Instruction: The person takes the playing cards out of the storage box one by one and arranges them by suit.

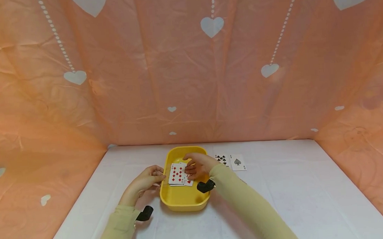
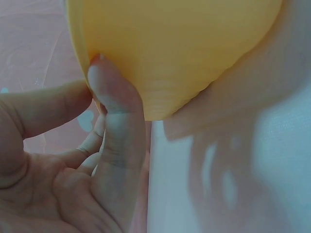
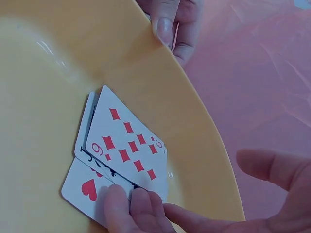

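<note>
A yellow plastic tray (image 1: 182, 201) stands on the white table in the head view. My left hand (image 1: 144, 181) pinches its left rim, thumb on one side and forefinger on the other, as the left wrist view shows. Inside the tray lies a small pile of playing cards. The nine of diamonds (image 3: 129, 143) is on top, with a black-suited card and a hearts card (image 3: 87, 187) peeking out below. My right hand (image 1: 199, 164) reaches over the right side of the tray, its fingertips (image 3: 119, 206) at the pile's lower edge and its thumb held apart.
Right of the tray, an ace of spades (image 1: 238, 162) lies face up beside a clubs card (image 1: 223, 159), which is partly hidden by the right hand. Orange cloth (image 1: 189, 80) with white hearts hangs behind and along both sides of the table.
</note>
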### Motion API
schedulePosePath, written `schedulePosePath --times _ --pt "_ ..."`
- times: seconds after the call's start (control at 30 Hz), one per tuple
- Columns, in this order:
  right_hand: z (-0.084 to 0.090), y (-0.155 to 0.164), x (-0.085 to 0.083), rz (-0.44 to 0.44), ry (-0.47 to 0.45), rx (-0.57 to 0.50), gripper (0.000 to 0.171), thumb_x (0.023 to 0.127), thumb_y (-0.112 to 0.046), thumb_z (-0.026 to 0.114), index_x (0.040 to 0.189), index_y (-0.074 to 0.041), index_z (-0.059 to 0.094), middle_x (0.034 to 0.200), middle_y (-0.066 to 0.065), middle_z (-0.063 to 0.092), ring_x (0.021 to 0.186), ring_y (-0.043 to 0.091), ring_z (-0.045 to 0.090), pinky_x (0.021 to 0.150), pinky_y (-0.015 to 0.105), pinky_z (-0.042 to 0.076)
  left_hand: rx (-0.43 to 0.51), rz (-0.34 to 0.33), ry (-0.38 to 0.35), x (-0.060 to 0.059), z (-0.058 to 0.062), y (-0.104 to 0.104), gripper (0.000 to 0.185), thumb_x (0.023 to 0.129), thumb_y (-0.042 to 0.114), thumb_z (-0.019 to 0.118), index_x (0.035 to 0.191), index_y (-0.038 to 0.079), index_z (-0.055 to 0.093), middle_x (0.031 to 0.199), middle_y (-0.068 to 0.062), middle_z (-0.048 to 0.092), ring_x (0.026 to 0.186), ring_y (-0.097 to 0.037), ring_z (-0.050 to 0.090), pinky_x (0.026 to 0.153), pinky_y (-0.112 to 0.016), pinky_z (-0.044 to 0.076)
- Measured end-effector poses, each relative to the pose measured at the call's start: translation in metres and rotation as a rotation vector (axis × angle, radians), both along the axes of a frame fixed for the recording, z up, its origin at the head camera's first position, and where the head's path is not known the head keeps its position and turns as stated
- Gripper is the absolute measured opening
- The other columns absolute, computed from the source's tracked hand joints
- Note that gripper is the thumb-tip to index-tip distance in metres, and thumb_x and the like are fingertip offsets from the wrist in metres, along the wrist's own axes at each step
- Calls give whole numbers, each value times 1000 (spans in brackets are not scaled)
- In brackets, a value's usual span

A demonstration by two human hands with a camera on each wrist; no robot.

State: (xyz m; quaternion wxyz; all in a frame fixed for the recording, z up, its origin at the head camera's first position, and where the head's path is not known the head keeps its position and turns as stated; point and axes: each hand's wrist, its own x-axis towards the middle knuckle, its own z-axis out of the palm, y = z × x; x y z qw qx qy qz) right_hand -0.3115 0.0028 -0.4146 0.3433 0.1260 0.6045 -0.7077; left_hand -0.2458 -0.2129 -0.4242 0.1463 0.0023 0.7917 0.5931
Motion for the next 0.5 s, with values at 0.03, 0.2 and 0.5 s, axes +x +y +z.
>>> schedulePosePath --times 0.03,0.2,0.5 --pt "-1 0 0 -4 -3 2 60 89 -25 62 129 13 38 120 27 46 111 36 48 94 52 43 2 2 0 0 0 0 25 93 1 58 113 -8 46 88 -12 56 67 -16 57 58 -29 52" --pt "-4 -1 -1 1 -6 7 53 90 -23 61 124 12 41 111 22 49 105 33 50 94 49 44 12 2 4 0 -2 0 23 93 0 57 111 -8 46 87 -12 56 68 -16 57 59 -30 53" --pt "-9 -2 -4 75 47 17 16 90 -12 58 99 0 52 89 11 51 82 24 53 87 40 47 13 -6 6 0 -1 0 24 93 0 56 112 -9 45 88 -13 55 70 -17 57 60 -30 53"
